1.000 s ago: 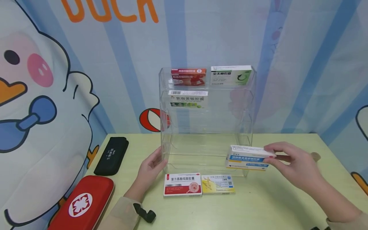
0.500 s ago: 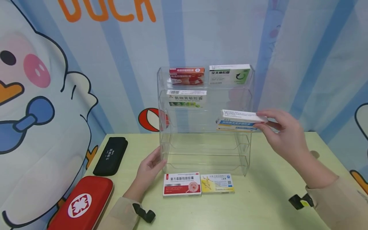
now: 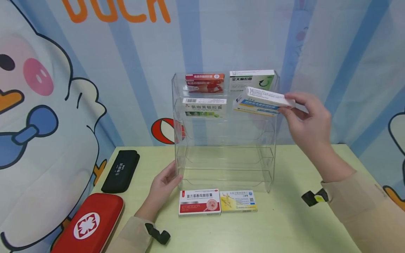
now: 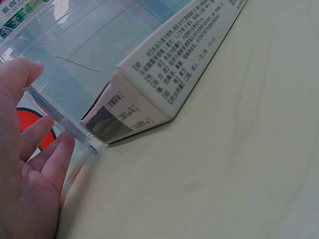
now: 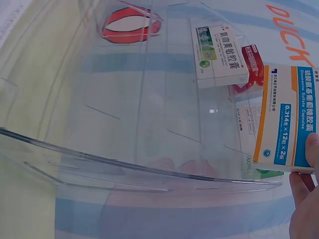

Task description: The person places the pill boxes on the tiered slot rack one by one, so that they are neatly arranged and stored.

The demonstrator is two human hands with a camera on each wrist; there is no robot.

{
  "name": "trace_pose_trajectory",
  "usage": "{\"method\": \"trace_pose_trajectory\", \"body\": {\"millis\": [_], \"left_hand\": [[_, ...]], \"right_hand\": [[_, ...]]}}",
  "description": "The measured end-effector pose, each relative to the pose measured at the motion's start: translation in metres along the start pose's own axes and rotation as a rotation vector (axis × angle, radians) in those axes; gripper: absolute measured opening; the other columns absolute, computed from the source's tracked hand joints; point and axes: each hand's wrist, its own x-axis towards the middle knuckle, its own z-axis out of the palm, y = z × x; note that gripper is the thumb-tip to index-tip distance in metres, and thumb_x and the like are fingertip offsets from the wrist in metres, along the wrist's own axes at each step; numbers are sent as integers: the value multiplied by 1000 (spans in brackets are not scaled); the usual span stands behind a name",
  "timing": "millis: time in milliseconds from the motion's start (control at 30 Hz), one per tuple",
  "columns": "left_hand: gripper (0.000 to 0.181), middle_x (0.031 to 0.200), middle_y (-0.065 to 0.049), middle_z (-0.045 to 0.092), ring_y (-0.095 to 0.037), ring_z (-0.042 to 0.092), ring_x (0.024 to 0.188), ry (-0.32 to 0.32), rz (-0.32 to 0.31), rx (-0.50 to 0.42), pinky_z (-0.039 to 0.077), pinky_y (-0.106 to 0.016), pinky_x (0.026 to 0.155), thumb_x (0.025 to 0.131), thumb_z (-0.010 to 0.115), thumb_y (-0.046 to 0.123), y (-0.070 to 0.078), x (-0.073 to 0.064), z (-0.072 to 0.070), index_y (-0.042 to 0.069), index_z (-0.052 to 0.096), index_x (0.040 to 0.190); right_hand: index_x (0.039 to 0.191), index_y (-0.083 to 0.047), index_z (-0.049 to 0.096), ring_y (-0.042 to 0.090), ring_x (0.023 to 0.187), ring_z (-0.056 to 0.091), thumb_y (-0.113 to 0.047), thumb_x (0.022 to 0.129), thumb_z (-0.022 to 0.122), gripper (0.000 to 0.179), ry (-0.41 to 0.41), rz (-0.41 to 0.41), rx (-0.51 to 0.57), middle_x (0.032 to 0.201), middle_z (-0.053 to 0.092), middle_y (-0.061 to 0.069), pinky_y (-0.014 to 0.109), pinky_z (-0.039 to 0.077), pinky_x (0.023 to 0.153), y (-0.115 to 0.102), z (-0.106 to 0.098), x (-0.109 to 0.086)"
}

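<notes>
"At the upper right of the clear plastic tiered rack, what is held, and by which hand?"

"A slim white carton with blue and orange bands. The right hand pinches it by its right end, thumb on the banded face, so most of its length juts leftward."

"And its long axis?"

"Mostly sideways, along the tiers, but slanting: left end higher, right end lower. I'd judge that slant against the level tiers to be what the coming move turns on."

"Where does it lie against its neighbours?"

"In the head view it overlaps the lower edge of the white-and-green oblong box on the top tier. Left of it, one tier down, sits the white oblong box with a green strip. Whether it touches the rack, I can't tell."

"Is the left hand nearer?"

"No, well apart: it grips the rack's lower left side."
</notes>
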Motion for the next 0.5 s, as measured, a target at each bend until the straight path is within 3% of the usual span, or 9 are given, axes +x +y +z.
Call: {"method": "trace_pose_trajectory", "body": {"millis": [67, 233, 500], "left_hand": [[67, 173, -5, 49, -31, 51, 159, 0, 4, -2, 49, -34, 124, 108, 73, 20, -1, 0, 0, 24, 46, 169], [67, 173, -4, 50, -31, 52, 159, 1, 2, -9, 49, -34, 123, 108, 73, 19, -2, 1, -1, 26, 46, 169], [68, 173, -5, 50, -31, 52, 158, -4, 5, -14, 50, -36, 123, 107, 74, 18, -2, 0, 0, 26, 46, 169]], "right_hand": [[125, 2, 77, -7, 120, 68, 6, 94, 83, 32, 18, 17, -1, 125, 74, -1, 8, 59, 97, -2, 2, 7], [127, -1, 78, -2, 122, 70, 1, 96, 82, 32, 33, 41, -3, 129, 74, 9, 10, 60, 98, -4, 8, 22], [127, 0, 78, 19, 127, 72, 3, 96, 81, 31, -6, 107, -31, 134, 70, 13, 12, 60, 102, 4, 18, 33]]}}
